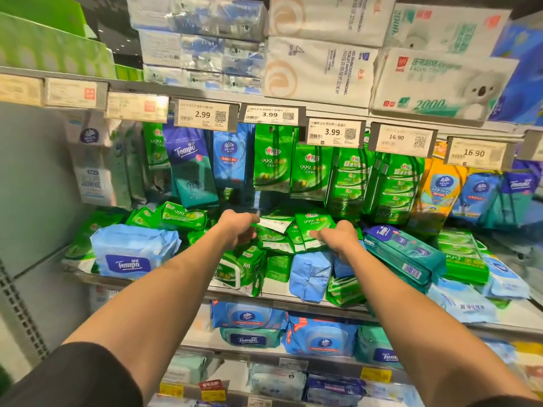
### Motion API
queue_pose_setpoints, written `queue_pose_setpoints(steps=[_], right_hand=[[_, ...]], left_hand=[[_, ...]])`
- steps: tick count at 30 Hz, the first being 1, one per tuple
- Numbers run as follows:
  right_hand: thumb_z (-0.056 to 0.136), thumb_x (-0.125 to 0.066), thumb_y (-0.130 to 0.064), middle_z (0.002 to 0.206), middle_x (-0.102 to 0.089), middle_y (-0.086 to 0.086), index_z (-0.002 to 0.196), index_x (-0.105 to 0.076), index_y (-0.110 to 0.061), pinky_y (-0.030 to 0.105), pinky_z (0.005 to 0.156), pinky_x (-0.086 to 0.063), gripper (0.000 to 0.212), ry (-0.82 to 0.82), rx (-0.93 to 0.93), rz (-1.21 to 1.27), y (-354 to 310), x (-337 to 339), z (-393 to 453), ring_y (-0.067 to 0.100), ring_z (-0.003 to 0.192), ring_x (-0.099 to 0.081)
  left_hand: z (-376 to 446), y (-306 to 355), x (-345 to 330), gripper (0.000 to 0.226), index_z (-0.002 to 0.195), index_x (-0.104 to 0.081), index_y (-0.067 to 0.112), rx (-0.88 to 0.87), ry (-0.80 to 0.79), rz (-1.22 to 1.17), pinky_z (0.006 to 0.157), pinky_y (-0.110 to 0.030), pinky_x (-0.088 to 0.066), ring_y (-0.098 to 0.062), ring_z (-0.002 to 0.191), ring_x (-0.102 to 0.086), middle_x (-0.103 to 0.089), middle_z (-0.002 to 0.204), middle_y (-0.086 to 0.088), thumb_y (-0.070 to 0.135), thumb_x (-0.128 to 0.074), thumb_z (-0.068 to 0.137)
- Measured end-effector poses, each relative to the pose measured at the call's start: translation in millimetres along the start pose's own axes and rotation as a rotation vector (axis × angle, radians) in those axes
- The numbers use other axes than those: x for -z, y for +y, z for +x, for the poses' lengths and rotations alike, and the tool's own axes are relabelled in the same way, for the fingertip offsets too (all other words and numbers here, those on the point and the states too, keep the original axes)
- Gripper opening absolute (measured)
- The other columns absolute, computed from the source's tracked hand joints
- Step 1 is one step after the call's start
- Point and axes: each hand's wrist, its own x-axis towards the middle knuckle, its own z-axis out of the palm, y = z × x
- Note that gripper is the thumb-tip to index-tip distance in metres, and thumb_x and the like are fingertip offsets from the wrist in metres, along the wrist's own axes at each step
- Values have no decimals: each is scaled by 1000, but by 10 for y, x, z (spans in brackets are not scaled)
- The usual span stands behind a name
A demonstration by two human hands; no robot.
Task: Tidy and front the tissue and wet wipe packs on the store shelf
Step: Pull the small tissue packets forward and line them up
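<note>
Two bare forearms reach forward from dark sleeves into a jumbled heap of packs on the middle shelf (282, 292). The left hand (239, 229) has its fingers curled down into small green wipe packs (273, 235); whether it actually grips one is hard to tell, since the fingertips are hidden. The right hand (335, 235) pinches a green sachet (313, 227), fingers lying across its face; the sachet reads "999" in white and tilts upward between the two hands.

Just left of the left forearm lies a pale blue soft pack (132, 254) marked "Tempo". Below the right hand a plain blue pack (310, 273) stands on end, and just right of that wrist a teal multipack (402, 254), also "Tempo", leans across green packs.

Behind the heap, packs hang from pegs: a dark blue and teal Tempo pack (189, 165), a blue Vinda pack (230, 155), then green "999" sachets (273, 160). Price tags (333, 132) on the rail above read 2.99, 3.99, 3.99, 16.90, 16.90. The top shelf carries large white tissue bundles (435, 83), one printed "2000" beside a koala.
</note>
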Motion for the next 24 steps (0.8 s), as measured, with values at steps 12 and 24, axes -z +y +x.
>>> queue_pose_setpoints(steps=[12,24], right_hand=[[92,-50,7,103,-63,16,95,-54,1,36,53,-58,8,-67,-88,502,185,416,-392,19,85,-63],[92,-58,4,103,-70,5,111,-55,-13,33,63,-59,26,-25,158,805,646,1009,-863,16,83,-65]], left_hand=[[-255,-38,-245,18,97,-56,-2,-53,-4,70,36,-17,-40,-15,36,-53,-59,65,-14,7,-68,86],[-587,-108,-635,21,76,-63,9,-277,226,664,65,-31,-47,-29,77,-61,-65,79,-10,28,-68,79]])
